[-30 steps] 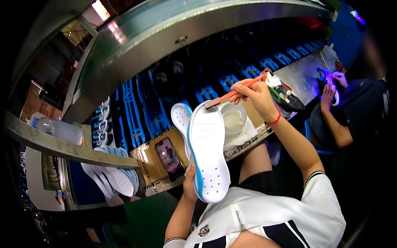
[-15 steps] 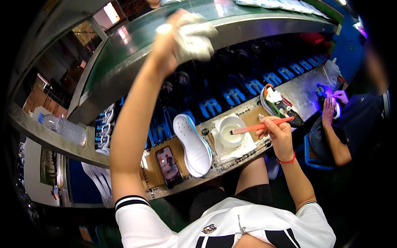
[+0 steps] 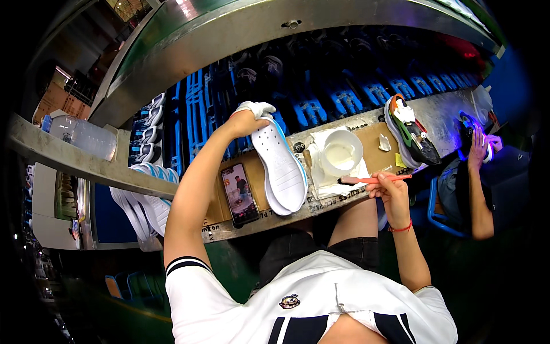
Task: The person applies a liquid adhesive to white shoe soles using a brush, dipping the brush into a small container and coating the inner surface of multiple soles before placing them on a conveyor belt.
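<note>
My left hand (image 3: 251,119), partly covered by a white glove, has closed around the far end of a white shoe sole (image 3: 281,169) with a blue edge. The thumb lies over the sole's tip; the fingers beneath are partly hidden. A second white edge shows along the sole's left side. In my right hand (image 3: 391,194) is a brush (image 3: 375,180) with an orange-red handle, its dark bristles pointing left. Just beyond the bristles stands a white cup (image 3: 342,152) with pale liquid, on crumpled white paper (image 3: 321,182).
A phone (image 3: 239,193) lies left of the sole on cardboard. To the right sits a dark shoe (image 3: 409,132) with white paper inside. Blue racks (image 3: 344,100) line the far side beneath a metal conveyor edge (image 3: 229,49). A co-worker's hands (image 3: 481,143) work at far right.
My left hand has come down from above the conveyor and taken hold of the sole's far end. The brush has moved back from over the cup toward me. The whole view has shifted.
</note>
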Demonstrator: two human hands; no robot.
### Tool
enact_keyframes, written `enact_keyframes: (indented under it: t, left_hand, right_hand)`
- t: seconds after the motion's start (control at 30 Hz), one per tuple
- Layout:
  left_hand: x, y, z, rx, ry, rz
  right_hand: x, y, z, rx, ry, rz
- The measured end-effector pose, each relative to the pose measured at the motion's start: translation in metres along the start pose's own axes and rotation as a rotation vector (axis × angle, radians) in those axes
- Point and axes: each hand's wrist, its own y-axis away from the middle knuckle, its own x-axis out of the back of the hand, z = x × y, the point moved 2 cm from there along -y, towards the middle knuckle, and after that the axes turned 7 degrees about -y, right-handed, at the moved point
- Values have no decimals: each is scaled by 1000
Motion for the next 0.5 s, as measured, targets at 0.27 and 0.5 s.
enact_keyframes:
  t: [0.27, 0.5]
  left_hand:
    - [65, 101, -10, 202, 192, 328]
    - [-65, 220, 5, 287, 1182, 401]
  right_hand:
    - [6, -8, 3, 16, 12, 11]
    - [-18, -49, -26, 320, 406, -119]
